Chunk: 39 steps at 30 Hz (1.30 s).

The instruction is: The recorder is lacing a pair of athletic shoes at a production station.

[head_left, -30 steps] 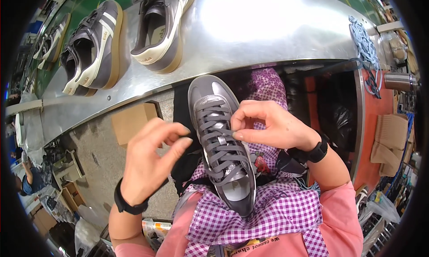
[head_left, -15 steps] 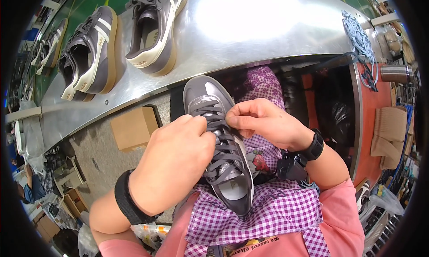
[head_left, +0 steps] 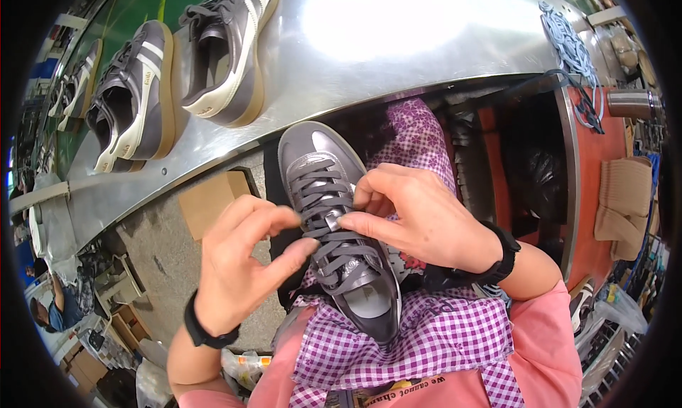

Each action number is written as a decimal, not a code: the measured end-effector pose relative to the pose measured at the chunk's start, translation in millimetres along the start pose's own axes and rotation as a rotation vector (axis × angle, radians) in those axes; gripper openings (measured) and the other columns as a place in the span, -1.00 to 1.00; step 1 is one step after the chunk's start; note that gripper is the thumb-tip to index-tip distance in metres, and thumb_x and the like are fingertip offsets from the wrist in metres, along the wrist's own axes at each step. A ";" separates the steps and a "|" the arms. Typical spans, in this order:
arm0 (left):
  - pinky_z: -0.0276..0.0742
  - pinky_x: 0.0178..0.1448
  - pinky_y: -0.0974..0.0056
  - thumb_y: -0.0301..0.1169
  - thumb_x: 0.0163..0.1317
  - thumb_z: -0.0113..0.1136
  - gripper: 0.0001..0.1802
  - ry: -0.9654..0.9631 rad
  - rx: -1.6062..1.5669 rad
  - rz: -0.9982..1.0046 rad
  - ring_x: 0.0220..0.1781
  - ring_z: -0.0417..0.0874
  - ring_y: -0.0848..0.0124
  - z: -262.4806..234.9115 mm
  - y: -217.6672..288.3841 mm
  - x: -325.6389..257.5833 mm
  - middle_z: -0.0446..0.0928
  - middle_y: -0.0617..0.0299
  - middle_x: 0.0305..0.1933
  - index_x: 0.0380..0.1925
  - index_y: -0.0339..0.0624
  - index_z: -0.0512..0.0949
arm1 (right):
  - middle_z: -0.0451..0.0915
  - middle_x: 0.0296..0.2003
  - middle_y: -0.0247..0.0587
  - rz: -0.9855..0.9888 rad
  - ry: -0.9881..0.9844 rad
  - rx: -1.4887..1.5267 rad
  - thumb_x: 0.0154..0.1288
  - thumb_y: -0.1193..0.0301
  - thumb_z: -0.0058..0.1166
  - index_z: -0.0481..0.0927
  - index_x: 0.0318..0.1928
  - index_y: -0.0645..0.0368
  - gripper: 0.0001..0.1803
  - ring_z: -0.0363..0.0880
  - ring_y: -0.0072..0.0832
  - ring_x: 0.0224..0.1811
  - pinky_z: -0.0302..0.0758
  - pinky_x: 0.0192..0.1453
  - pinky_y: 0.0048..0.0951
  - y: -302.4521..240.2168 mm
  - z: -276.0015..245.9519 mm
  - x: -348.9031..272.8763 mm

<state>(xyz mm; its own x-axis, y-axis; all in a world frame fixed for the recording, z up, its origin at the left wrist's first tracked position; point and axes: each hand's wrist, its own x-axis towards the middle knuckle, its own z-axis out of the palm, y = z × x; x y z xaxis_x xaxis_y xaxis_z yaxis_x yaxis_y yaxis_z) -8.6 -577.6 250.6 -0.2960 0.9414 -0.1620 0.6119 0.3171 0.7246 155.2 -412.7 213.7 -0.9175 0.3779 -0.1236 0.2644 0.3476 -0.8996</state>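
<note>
A grey sneaker (head_left: pixel 317 136) with dark flat laces rests on my lap, its toe pointing away and its heel against my body. The laces run crisscross over the tongue. At its left edge my left hand (head_left: pixel 249 248) is open, thumb and fingers apart near the middle lace rows. My right hand (head_left: pixel 408 213) is curled at the right edge of the lacing. Its thumb presses by a shiny patch on the tongue, and the other fingertips are partly hidden against the shoe's side. A purple checked apron (head_left: pixel 405 337) lies under the heel.
Several similar sneakers (head_left: pixel 229 71) stand on the metal table (head_left: pixel 298 74) at the far left. Pale blue laces (head_left: pixel 568 42) lie in a bundle at the table's right end. A cardboard box (head_left: pixel 213 198) sits below at left. A red-brown board (head_left: pixel 590 195) is to the right.
My left hand has let go of the laces, moved left and opened. My right thumb has shifted down onto the tongue. The sneaker's toe has swung slightly left.
</note>
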 end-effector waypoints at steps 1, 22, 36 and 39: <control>0.49 -0.23 0.27 -0.36 -0.20 0.53 -0.59 0.101 -0.022 0.050 -0.31 0.57 0.25 7.0 -1.6 -7.9 0.51 0.15 -0.32 -0.30 -0.22 0.60 | 0.56 -0.53 0.02 0.034 -0.103 0.010 0.24 0.28 0.18 0.55 -0.44 0.32 -0.70 0.60 -0.04 -0.41 0.47 -0.33 -0.19 -6.1 -3.7 4.7; 0.29 -0.04 0.23 -0.39 -0.10 0.33 -0.79 0.390 0.481 0.679 -0.06 0.49 0.49 48.0 13.1 -44.0 0.61 0.52 -0.19 -0.36 0.04 0.71 | 0.55 -0.37 -0.23 -0.154 -0.033 0.083 0.13 0.50 0.28 0.59 -0.25 0.24 -0.82 0.58 -0.46 -0.37 0.50 -0.27 -0.48 -6.9 -4.8 -7.6; 0.28 -0.09 0.32 -0.39 -0.04 0.21 -0.77 0.394 0.490 0.698 -0.05 0.48 0.50 51.5 12.5 -41.6 0.61 0.51 -0.17 -0.32 0.01 0.72 | 0.42 -0.46 -0.21 -0.382 0.148 -0.445 -0.15 0.61 0.23 0.58 -0.32 0.24 -0.73 0.54 -0.30 -0.46 0.49 -0.43 -0.37 -23.4 8.6 -15.2; 0.29 -0.10 0.33 -0.39 -0.05 0.25 -0.79 0.405 0.468 0.704 -0.06 0.48 0.50 52.2 12.2 -41.3 0.61 0.51 -0.18 -0.34 0.02 0.71 | 0.43 -0.48 -0.20 -0.352 0.165 -0.390 -0.13 0.64 0.22 0.58 -0.31 0.24 -0.74 0.53 -0.30 -0.50 0.49 -0.44 -0.38 -22.9 11.0 -19.6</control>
<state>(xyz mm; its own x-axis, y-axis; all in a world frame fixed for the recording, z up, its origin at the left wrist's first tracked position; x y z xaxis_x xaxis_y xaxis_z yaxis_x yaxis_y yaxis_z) 49.5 -606.6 231.2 0.0755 0.8504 0.5206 0.9542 -0.2131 0.2099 163.9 -437.6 232.2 -0.9201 0.2997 0.2521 0.0690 0.7579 -0.6488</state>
